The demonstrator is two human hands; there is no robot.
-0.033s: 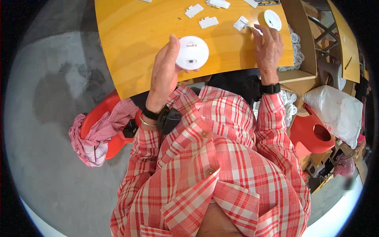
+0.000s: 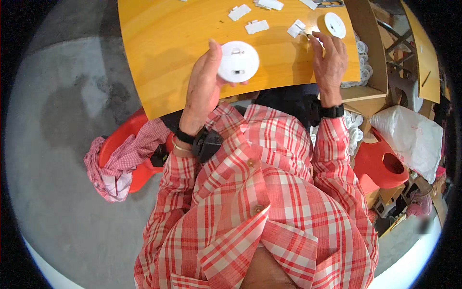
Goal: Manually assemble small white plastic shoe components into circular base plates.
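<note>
My left hand grips a white round plastic disc by its left and lower edge, face up above the table's near edge. Two small cutouts show on the disc, the lower one with a dark piece in it. Over the table to the right, my right hand has its thumb and forefinger brought together at a tiny dark-tipped piece, too small to name. That piece is right beside a small white rectangular plastic part. A second white disc lies just beyond my right fingers.
Several white rectangular parts, one of them here, are spread over the yellow table. On the right stands a cardboard box with white rings, then a red stool and a white bag. Checked cloth hangs over a red chair at left.
The left hand and its disc have shifted slightly up and to the right. My right hand stays at nearly the same spot beside the small rectangular part.
</note>
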